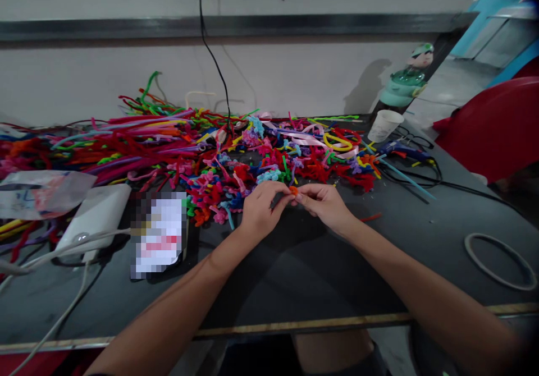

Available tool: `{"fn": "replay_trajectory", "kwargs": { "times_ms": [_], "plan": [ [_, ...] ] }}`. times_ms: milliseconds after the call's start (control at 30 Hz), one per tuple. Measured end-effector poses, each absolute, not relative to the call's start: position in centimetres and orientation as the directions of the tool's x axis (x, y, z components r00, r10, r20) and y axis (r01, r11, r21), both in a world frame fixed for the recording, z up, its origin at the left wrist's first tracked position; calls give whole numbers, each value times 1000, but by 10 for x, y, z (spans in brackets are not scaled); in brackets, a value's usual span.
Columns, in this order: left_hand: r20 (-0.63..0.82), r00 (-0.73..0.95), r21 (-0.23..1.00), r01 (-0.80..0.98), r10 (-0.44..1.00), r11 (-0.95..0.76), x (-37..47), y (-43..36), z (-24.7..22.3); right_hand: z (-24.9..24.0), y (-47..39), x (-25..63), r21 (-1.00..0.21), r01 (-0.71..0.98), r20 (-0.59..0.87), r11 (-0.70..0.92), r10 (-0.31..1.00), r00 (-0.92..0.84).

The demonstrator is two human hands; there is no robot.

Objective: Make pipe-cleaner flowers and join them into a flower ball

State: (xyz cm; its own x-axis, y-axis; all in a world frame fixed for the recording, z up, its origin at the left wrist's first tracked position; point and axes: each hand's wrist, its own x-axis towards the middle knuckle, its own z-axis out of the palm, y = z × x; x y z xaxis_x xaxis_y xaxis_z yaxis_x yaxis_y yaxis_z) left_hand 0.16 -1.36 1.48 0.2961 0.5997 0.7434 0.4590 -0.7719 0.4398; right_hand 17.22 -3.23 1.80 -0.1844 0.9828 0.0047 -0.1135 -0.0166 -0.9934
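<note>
Between my two hands is a small orange pipe cleaner piece (293, 190), pinched at the fingertips over the dark table. My left hand (265, 207) grips it from the left with thumb and forefinger. From the right, my right hand (322, 203) pinches the same piece; its exact shape is mostly hidden by the fingers. Just beyond the hands lies a heap of twisted pipe cleaner shapes (252, 165) in red, pink, blue and purple. A loose orange-red pipe cleaner (370, 217) rests on the table near my right wrist.
Long straight pipe cleaners (138, 140) are piled at back left. A white power bank (99, 213) with cables and a pixelated phone-like item (160, 235) lie left. At right are a paper cup (384, 125), a blue glue gun (404, 150), a green figure bottle (406, 78) and a ring (501, 261).
</note>
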Motion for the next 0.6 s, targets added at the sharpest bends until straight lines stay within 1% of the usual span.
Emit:
{"fn": "replay_trajectory", "kwargs": {
  "times_ms": [33, 100, 200, 267, 400, 500, 600],
  "plan": [
    [735, 292, 444, 474, 612, -760, -1, -13, 16, 18, -32, 172, -996, -88, 5, -11, 982, -187],
    [735, 326, 411, 481, 594, -774, -5, -11, 17, 18, -32, 173, -999, -41, -2, -10, 980, -201],
    [751, 437, 331, 399, 495, -855, -9, -7, 16, 18, -32, 174, -998, -16, -47, -53, 958, -282],
    [765, 452, 319, 352, 458, -880, -9, -6, 13, 18, -33, 174, -994, -49, -77, -100, 934, -350],
    [798, 395, 343, 323, 455, -882, -7, -4, 9, 14, -34, 172, -970, -148, -116, -193, 903, -413],
    [789, 367, 389, 322, 493, -863, -7, -3, 9, 12, -33, 172, -977, -115, -125, -180, 919, -375],
    [749, 392, 437, 314, 535, -843, -7, -2, 11, 14, -33, 172, -979, -98, -135, -180, 926, -353]
  ]
}}
